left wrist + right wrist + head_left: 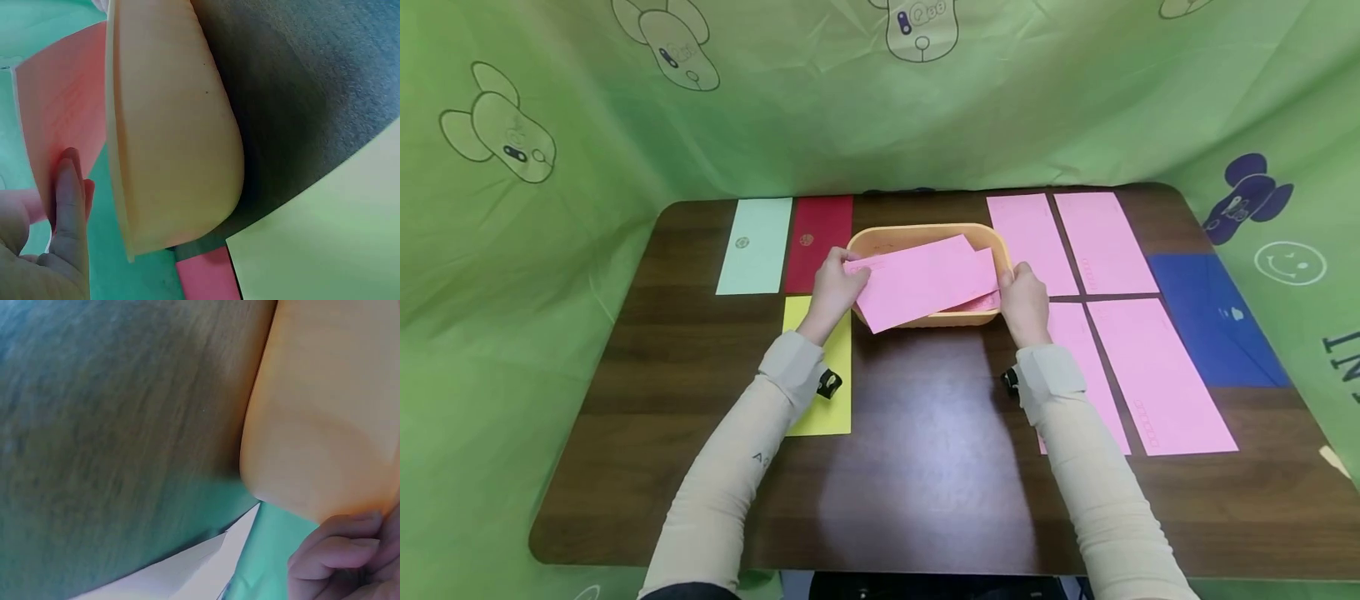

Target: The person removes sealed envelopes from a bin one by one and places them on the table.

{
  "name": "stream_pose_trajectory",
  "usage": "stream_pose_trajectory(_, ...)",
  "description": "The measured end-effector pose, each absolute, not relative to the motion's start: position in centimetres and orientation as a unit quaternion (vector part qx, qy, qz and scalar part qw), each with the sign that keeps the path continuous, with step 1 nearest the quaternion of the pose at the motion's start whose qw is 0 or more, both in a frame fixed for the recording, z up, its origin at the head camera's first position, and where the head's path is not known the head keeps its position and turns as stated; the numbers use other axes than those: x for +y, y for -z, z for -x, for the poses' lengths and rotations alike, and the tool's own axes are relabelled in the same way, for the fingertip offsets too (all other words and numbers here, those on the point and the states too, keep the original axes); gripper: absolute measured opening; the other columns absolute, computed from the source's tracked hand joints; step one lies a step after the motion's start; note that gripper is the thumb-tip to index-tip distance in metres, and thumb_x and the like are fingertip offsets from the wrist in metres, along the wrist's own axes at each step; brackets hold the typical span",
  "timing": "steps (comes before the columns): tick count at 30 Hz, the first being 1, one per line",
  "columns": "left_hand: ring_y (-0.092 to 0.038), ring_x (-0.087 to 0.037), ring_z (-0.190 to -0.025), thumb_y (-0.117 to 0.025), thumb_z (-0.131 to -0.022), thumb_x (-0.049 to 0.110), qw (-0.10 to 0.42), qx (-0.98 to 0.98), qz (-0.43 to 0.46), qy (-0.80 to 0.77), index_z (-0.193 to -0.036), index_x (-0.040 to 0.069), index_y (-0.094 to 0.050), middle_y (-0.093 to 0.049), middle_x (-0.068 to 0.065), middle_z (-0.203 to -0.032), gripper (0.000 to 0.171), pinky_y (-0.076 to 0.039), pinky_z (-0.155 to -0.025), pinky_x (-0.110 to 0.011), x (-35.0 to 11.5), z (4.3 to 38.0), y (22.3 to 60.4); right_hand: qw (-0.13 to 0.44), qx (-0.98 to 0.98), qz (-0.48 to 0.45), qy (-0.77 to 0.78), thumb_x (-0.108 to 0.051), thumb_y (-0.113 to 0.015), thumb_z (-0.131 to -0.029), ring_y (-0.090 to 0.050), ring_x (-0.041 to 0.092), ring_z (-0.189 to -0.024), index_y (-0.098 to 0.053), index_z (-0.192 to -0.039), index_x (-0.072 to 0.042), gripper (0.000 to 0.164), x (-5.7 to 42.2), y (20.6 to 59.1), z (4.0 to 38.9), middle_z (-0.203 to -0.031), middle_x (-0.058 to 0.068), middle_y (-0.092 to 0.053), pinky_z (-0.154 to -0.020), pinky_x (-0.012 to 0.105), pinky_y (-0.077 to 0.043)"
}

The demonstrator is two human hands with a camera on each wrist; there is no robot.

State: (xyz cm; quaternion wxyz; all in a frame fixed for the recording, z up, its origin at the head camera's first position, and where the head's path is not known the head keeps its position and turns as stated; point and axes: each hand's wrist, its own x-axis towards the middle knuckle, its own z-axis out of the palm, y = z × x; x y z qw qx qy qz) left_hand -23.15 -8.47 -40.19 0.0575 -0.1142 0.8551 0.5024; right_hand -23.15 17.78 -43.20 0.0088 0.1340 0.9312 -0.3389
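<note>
In the head view, an orange-yellow plastic basket (pixel 962 320) stands at the far middle of the table. My left hand (pixel 837 287) pinches one end of a pink envelope (pixel 913 279), thumb on its upper face. The envelope slants over the basket's left part, its lower corner past the front rim. Other pink envelopes (pixel 985 271) lie inside, partly covered. At the basket's right end, my right hand (pixel 1025 304) grips the rim. The right wrist view shows its curled fingers (pixel 337 544) against the basket wall. The left wrist view shows the thumb (pixel 70 200) on the held envelope.
Left of the basket lie a pale mint envelope (pixel 756 250), a red envelope (pixel 820 242) and a yellow envelope (pixel 831 400), partly under my left arm. Several pink envelopes (pixel 1157 375) lie in rows on the right, beside a blue envelope (pixel 1217 321). Green cloth (pixel 820 125) hangs behind the table.
</note>
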Motion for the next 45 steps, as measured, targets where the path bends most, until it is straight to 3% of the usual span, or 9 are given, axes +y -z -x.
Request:
stream_pose_trajectory(8,-0.064,-0.025,-0.088,-0.06,-0.092,0.018,0.039,0.865,0.09,-0.492,-0.127,0.004,-0.058,-0.063,-0.016,-0.124,0.038,-0.053,-0.069,-0.027,-9.9,21.6,40.4,0.008,0.932,-0.137,0.335,-0.023,-0.034,-0.101,-0.051,0.043,-0.086,-0.047,-0.101,0.004,0.031,17.7,43.3,23.2,-0.097,0.031,-0.056,-0.077,0.053,-0.042)
stream_pose_trajectory(13,-0.064,-0.027,-0.095,-0.063,-0.089,0.018,0.075,0.871,0.09,-0.477,-0.115,-0.001,-0.062,-0.068,-0.019,-0.111,0.032,-0.05,-0.074,-0.027,-11.4,20.4,40.7,0.012,0.934,-0.135,0.332,-0.024,-0.033,-0.102,-0.051,0.043,-0.086,-0.047,-0.1,0.004,0.031,17.7,43.4,23.3,-0.096,0.031,-0.056,-0.078,0.053,-0.042)
stream_pose_trajectory(18,-0.064,-0.032,-0.104,-0.063,-0.089,0.014,0.087,0.88,0.053,-0.464,-0.124,-0.003,-0.058,-0.065,-0.022,-0.118,0.039,-0.052,-0.079,-0.032,-12.8,19.6,40.9,0.011,0.933,-0.135,0.332,-0.024,-0.033,-0.102,-0.05,0.041,-0.084,-0.047,-0.101,0.004,0.032,17.7,43.3,23.3,-0.095,0.03,-0.056,-0.078,0.053,-0.042)
stream_pose_trajectory(21,-0.065,-0.032,-0.099,-0.062,-0.091,0.015,0.078,0.889,0.04,-0.449,-0.126,0.0,-0.059,-0.066,-0.021,-0.115,0.038,-0.051,-0.071,-0.027,-13.1,19.0,41.1,0.012,0.933,-0.136,0.332,-0.025,-0.033,-0.102,-0.05,0.04,-0.084,-0.047,-0.102,0.005,0.032,17.7,43.2,23.3,-0.094,0.029,-0.055,-0.077,0.052,-0.042)
stream_pose_trajectory(27,-0.063,-0.023,-0.077,-0.06,-0.094,0.023,0.058,0.924,0.045,-0.376,-0.109,0.004,-0.067,-0.07,-0.016,-0.093,0.026,-0.041,-0.058,-0.021,-13.2,17.3,41.3,0.009,0.934,-0.138,0.329,-0.025,-0.033,-0.101,-0.049,0.04,-0.083,-0.046,-0.099,0.004,0.032,17.7,43.4,23.3,-0.092,0.028,-0.054,-0.077,0.052,-0.042)
stream_pose_trajectory(32,-0.062,-0.025,-0.079,-0.059,-0.094,0.023,0.061,0.921,0.059,-0.379,-0.105,0.004,-0.067,-0.07,-0.017,-0.095,0.023,-0.041,-0.06,-0.022,-14.3,16.0,41.2,0.008,0.934,-0.14,0.33,-0.025,-0.033,-0.101,-0.049,0.04,-0.083,-0.046,-0.098,0.003,0.031,17.6,43.5,23.3,-0.092,0.029,-0.054,-0.077,0.053,-0.042)
stream_pose_trajectory(38,-0.06,-0.022,-0.075,-0.057,-0.095,0.021,0.085,0.914,0.076,-0.389,-0.11,-0.001,-0.063,-0.068,-0.021,-0.098,0.027,-0.043,-0.06,-0.023,-16.8,14.0,40.9,0.024,0.932,-0.146,0.33,-0.025,-0.032,-0.102,-0.048,0.036,-0.082,-0.047,-0.102,0.004,0.033,17.6,43.5,23.1,-0.091,0.025,-0.053,-0.071,0.046,-0.04)
stream_pose_trajectory(45,-0.063,-0.024,-0.082,-0.053,-0.097,0.019,0.085,0.911,0.1,-0.39,-0.112,-0.006,-0.06,-0.068,-0.025,-0.103,0.03,-0.047,-0.066,-0.024,-20.6,11.8,40.3,0.018,0.933,-0.141,0.332,-0.026,-0.032,-0.102,-0.048,0.035,-0.08,-0.047,-0.101,0.004,0.033,17.6,43.3,23.2,-0.086,0.022,-0.051,-0.067,0.041,-0.038)
